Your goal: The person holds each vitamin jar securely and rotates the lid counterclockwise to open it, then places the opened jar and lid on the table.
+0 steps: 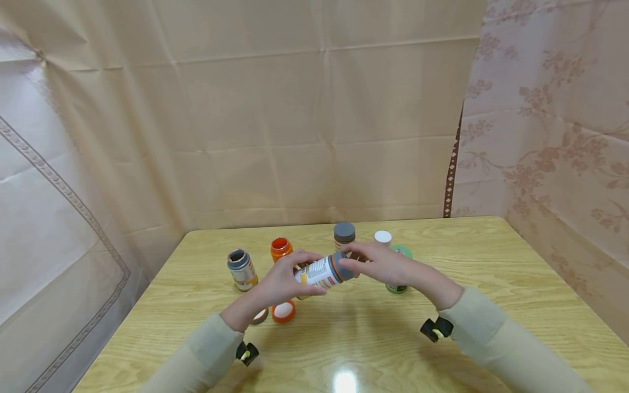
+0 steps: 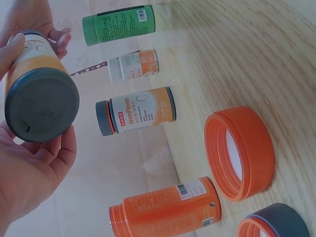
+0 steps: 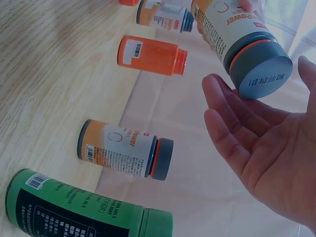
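Above the table, my left hand [image 1: 282, 281] grips the body of a white and orange pill bottle [image 1: 316, 273], fingers and thumb round it. The bottle lies tilted, its dark grey screw lid [image 3: 261, 74] towards my right hand [image 1: 390, 265]. In the right wrist view that lid is on the bottle, above an orange ring. My right hand's fingers are spread and loosely bent beside the lid, fingertips right at its edge. The left wrist view shows the bottle's dark base [image 2: 42, 104] facing the camera.
Lidless on the left stand a grey-rimmed bottle [image 1: 243, 273] and an orange bottle [image 1: 281, 246]. An orange lid [image 1: 283, 315] and a grey lid [image 1: 260, 316] lie nearer. Behind my hands stand a grey-lidded bottle [image 1: 344, 232], a small white-capped bottle [image 1: 383, 237] and a green bottle [image 1: 396, 289].
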Available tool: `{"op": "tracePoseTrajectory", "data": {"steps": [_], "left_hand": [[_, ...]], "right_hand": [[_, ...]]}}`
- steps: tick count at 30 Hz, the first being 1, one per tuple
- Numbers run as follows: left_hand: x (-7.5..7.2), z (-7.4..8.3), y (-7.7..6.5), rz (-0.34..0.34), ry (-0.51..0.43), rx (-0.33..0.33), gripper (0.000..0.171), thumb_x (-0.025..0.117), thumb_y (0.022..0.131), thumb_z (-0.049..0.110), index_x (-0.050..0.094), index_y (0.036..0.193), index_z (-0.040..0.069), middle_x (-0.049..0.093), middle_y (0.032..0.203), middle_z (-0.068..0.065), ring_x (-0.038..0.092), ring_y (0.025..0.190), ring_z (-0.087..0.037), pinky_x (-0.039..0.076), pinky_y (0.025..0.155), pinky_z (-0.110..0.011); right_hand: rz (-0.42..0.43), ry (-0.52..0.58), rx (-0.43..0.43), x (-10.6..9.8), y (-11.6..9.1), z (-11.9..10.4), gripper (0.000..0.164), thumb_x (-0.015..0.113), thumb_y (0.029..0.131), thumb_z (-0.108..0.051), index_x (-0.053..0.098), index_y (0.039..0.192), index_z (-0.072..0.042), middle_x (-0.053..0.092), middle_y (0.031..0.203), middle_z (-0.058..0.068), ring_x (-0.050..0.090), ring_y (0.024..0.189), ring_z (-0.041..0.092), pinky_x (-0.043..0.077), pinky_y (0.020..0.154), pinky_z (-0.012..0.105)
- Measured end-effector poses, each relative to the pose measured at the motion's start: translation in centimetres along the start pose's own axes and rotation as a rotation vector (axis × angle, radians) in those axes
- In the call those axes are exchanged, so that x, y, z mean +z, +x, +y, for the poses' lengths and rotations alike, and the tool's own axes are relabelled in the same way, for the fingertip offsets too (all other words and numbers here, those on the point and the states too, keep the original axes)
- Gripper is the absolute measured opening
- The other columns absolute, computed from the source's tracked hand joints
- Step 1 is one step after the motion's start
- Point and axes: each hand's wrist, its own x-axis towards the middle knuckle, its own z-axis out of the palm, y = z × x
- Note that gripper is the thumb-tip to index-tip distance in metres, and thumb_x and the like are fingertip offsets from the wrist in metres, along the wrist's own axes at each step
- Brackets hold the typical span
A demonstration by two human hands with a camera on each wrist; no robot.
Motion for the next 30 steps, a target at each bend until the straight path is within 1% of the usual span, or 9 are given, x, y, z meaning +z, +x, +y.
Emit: {"op": "tracePoseTrajectory", "data": {"steps": [3,7,9,12,17,21,23,25,30], "left_hand": [[0.03,0.06,0.02,-0.003,0.002,0.000,0.053,0.086,0.075,0.029,0.065,0.123,0.020,0.059,0.112,0.005,0.054,0.092,-0.020,0.048,0.073,-0.035],[0.01,0.00,0.08,-0.008,0.003,0.003,0.053,0.086,0.075,0.030,0.065,0.123,0.020,0.059,0.111,0.005,0.054,0.091,-0.020,0.049,0.073,-0.034],[0.01,-0.09,0.12,-0.010,0.004,0.003,0.053,0.086,0.075,0.030,0.065,0.123,0.020,0.059,0.111,0.005,0.054,0.091,-0.020,0.049,0.073,-0.034],[0.01,-0.28,0.20,-0.010,0.003,0.001,0.053,0.086,0.075,0.030,0.065,0.122,0.020,0.059,0.110,0.004,0.054,0.091,-0.020,0.049,0.073,-0.035],[0.06,-0.43,0.32,-0.010,0.005,-0.010,0.053,0.086,0.075,0.030,0.065,0.123,0.021,0.059,0.111,0.004,0.054,0.092,-0.021,0.049,0.074,-0.036],[0.09,-0.52,0.38,-0.007,0.005,-0.006,0.053,0.085,0.075,0.030,0.065,0.123,0.021,0.059,0.111,0.004,0.054,0.092,-0.021,0.048,0.074,-0.036],[0.12,-0.50,0.36,-0.005,0.006,-0.005,0.053,0.085,0.075,0.029,0.064,0.124,0.020,0.059,0.111,0.004,0.054,0.092,-0.021,0.048,0.074,-0.036],[0.14,-0.43,0.31,-0.005,0.006,-0.007,0.054,0.085,0.075,0.029,0.064,0.124,0.020,0.059,0.111,0.005,0.054,0.091,-0.021,0.049,0.073,-0.035],[0.20,-0.27,0.20,-0.017,0.004,-0.023,0.054,0.085,0.076,0.029,0.064,0.125,0.019,0.060,0.111,0.004,0.054,0.089,-0.022,0.049,0.071,-0.035]], "right_hand": [[-0.012,0.019,-0.022,0.02,0.06,0.17,0.042,0.056,0.099,-0.039,0.058,0.125,-0.005,0.065,0.092,-0.002,0.064,0.083,0.021,0.051,0.073,0.034],[-0.010,0.010,-0.043,-0.07,-0.01,0.30,0.041,0.062,0.096,-0.035,0.059,0.123,-0.006,0.065,0.095,-0.003,0.063,0.087,0.016,0.052,0.076,0.032],[-0.006,0.004,-0.045,-0.15,-0.10,0.34,0.043,0.065,0.094,-0.035,0.058,0.125,-0.006,0.064,0.098,-0.003,0.061,0.090,0.014,0.052,0.077,0.031],[-0.002,0.012,-0.052,-0.27,-0.30,0.38,0.048,0.071,0.090,-0.033,0.056,0.129,-0.007,0.062,0.106,0.000,0.060,0.095,0.016,0.052,0.079,0.033],[0.016,-0.003,-0.106,-0.39,-0.59,0.31,0.055,0.076,0.086,-0.023,0.052,0.133,-0.009,0.058,0.122,0.005,0.059,0.103,0.021,0.051,0.083,0.039],[0.038,-0.013,-0.139,-0.39,-0.73,0.23,0.059,0.078,0.084,-0.017,0.050,0.135,-0.010,0.056,0.128,0.007,0.058,0.106,0.022,0.050,0.084,0.039],[0.046,-0.013,-0.142,-0.39,-0.77,0.19,0.060,0.078,0.085,-0.019,0.049,0.136,-0.010,0.055,0.130,0.008,0.058,0.107,0.023,0.050,0.083,0.039],[0.052,-0.010,-0.129,-0.37,-0.75,0.15,0.058,0.075,0.087,-0.024,0.048,0.137,-0.010,0.055,0.130,0.008,0.058,0.107,0.023,0.050,0.082,0.038],[0.049,0.000,-0.063,-0.28,-0.59,0.14,0.052,0.062,0.096,-0.036,0.048,0.138,-0.008,0.056,0.129,0.010,0.058,0.106,0.023,0.051,0.080,0.036]]}}
